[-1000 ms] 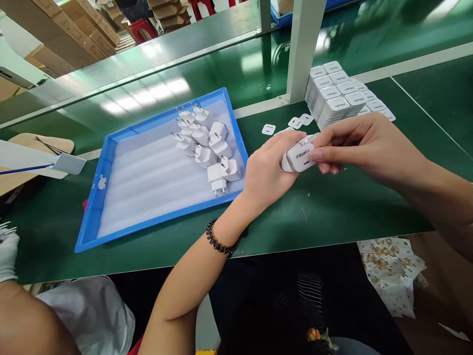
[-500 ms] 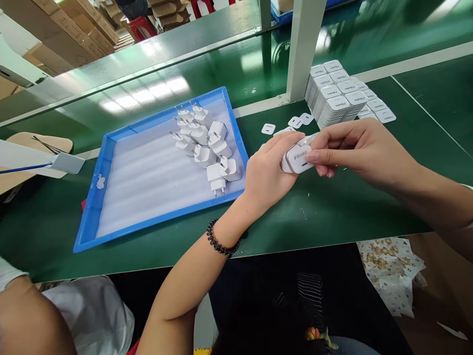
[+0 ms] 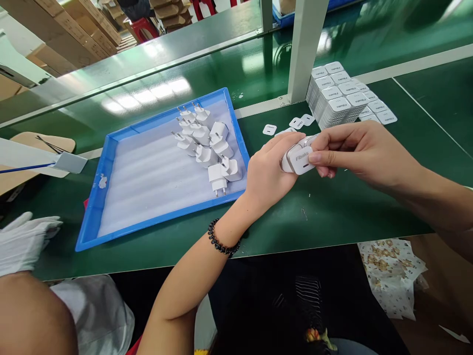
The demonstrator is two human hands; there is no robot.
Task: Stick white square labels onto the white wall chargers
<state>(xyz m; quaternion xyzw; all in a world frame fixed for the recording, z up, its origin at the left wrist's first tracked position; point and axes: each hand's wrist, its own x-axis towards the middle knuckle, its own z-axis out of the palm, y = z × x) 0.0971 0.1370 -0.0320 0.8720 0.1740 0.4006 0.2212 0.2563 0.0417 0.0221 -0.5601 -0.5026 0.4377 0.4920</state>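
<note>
My left hand (image 3: 271,165), closed, holds a white plug charger (image 3: 286,162), mostly hidden behind my fingers and the piece in front of it. My right hand (image 3: 356,150) pinches the edge of a white rounded faceplate (image 3: 301,160) between thumb and fingers. Grey lettering and a small dark slot show on this faceplate, which lies against the charger's end; whether it is seated I cannot tell. Several loose faceplates (image 3: 269,129) rest on the green table just beyond my hands. To the left, a blue tray (image 3: 162,218) holds several white chargers (image 3: 204,155) with two-pin plugs.
Stacked faceplates (image 3: 334,96) stand by a white post (image 3: 305,49) at the back right. A co-worker's white-gloved hand (image 3: 25,241) is at the table's left edge. A white panel with a blue rod (image 3: 29,166) sits left of the tray.
A co-worker's gloved hand has come into view at the left. The faceplate at my right fingertips has shifted only slightly; both my hands keep their hold.
</note>
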